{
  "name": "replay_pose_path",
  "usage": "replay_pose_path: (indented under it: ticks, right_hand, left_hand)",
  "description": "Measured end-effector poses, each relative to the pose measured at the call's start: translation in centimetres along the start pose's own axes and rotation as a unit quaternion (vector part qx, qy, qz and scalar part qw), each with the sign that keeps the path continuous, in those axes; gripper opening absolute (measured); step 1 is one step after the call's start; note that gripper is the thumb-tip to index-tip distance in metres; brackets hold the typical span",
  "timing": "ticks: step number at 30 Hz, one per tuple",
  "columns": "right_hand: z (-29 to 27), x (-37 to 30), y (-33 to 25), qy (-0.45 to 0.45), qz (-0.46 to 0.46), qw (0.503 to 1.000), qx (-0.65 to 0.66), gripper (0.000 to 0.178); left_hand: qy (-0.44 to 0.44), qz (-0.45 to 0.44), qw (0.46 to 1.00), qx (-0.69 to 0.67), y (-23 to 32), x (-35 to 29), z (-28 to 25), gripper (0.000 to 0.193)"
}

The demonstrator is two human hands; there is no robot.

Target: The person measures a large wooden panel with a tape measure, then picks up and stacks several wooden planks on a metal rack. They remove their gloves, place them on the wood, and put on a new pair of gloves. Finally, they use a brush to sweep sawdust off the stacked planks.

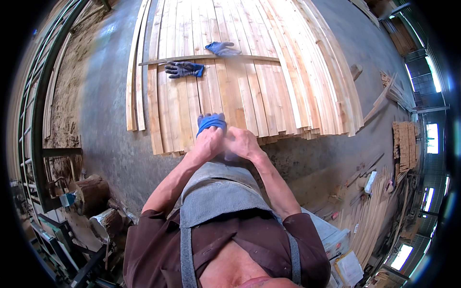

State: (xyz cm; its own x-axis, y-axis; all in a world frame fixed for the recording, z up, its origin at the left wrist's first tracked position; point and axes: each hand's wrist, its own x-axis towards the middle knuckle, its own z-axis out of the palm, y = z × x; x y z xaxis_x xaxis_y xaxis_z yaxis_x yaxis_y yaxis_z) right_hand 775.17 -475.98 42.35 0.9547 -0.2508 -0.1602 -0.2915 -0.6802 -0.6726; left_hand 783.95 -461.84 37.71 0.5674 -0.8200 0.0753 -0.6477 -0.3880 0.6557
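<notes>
My left hand (209,143) is closed on a work glove (211,122) with a blue cuff, held over the near edge of a stack of boards (240,96). Right beside it, my right hand (243,143) is curled in a fist, its fingertips hidden. A pale greyish blur shows beneath the two hands; I cannot tell what it is. Farther off on the boards lie a dark grey glove with a blue cuff (184,70) and a lighter blue-grey glove (222,48). A thin wooden strip (259,58) runs crosswise there, close to both gloves.
Two narrow boards (135,96) lie left of the stack. On the left stand a dark metal frame (37,101) and log pieces (92,194). To the right are long wooden strips (372,216) on the floor and a stacked wood pile (405,146).
</notes>
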Motion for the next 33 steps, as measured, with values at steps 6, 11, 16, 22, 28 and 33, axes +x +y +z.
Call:
replay_pose_path:
  ticks: [6, 11, 16, 22, 28, 33]
  right_hand:
    - [3.2, 0.7, 3.1, 0.023, -0.028, 0.996, -0.087, 0.025]
    - [4.0, 0.8, -0.2, 0.023, -0.07, 0.997, 0.024, 0.03]
    - [3.5, 1.3, 0.8, -0.04, 0.009, 0.998, 0.052, 0.034]
    - [2.7, 1.2, -0.9, -0.039, 0.017, 0.999, -0.016, 0.044]
    - [2.5, 2.8, 1.1, 0.016, -0.069, 0.997, -0.015, 0.039]
    - [2.5, 3.1, 2.7, 0.021, -0.058, 0.995, -0.075, 0.034]
  left_hand:
    - [-0.094, 0.011, 0.989, 0.112, -1.9, 0.7, 1.9, 0.013]
    - [-0.262, -0.128, 0.951, -0.105, -8.3, 3.2, 4.8, 0.043]
    - [-0.308, -0.165, 0.873, -0.341, -10.2, 6.3, 5.0, 0.048]
    - [-0.151, -0.164, 0.413, -0.883, -4.7, 7.0, 4.0, 0.049]
    - [-0.175, -0.158, 0.392, -0.889, -2.0, 9.0, 3.3, 0.057]
    - [-0.143, -0.164, 0.458, -0.862, 0.1, 9.1, 1.9, 0.059]
